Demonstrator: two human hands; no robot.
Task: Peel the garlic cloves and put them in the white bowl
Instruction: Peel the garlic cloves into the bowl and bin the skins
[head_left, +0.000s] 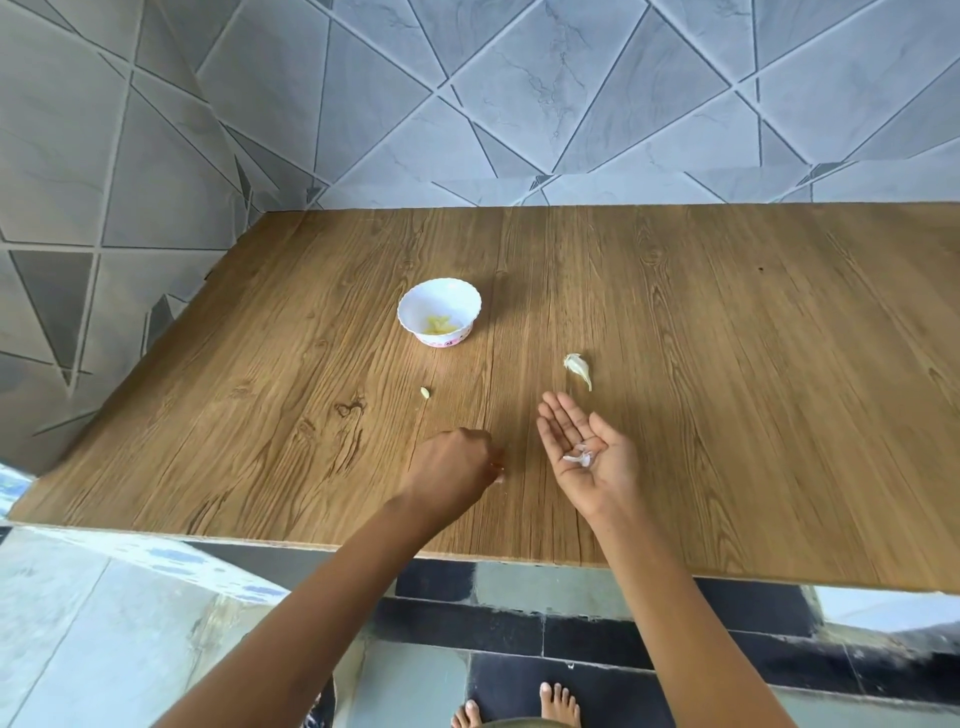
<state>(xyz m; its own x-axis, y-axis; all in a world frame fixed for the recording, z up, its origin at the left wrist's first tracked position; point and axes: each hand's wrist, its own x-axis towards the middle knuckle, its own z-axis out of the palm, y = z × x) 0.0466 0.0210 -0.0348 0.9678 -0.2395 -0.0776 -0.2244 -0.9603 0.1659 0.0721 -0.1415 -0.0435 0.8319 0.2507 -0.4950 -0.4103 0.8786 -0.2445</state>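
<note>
Evidently this is a tidy-up between cloves. Farthest left, a small peeled clove (425, 393) lies bare on the worktop (727, 312), near the white bowl (415, 304) but not yet in it. The bowl, just behind, already holds yellowish peeled cloves (441, 326). The left hand (457, 467) is turned knuckles-up with its fingers (488, 457) curled down to the wood, seemingly at a pale scrap, though whether they pinch it I cannot tell. The right hand (587, 457) lies palm-up, fingers straight and pressed together, serving as a tray for the papery skins (577, 456). Just beyond its fingertips an unpeeled clove (579, 368) waits, probably next for peeling.
</note>
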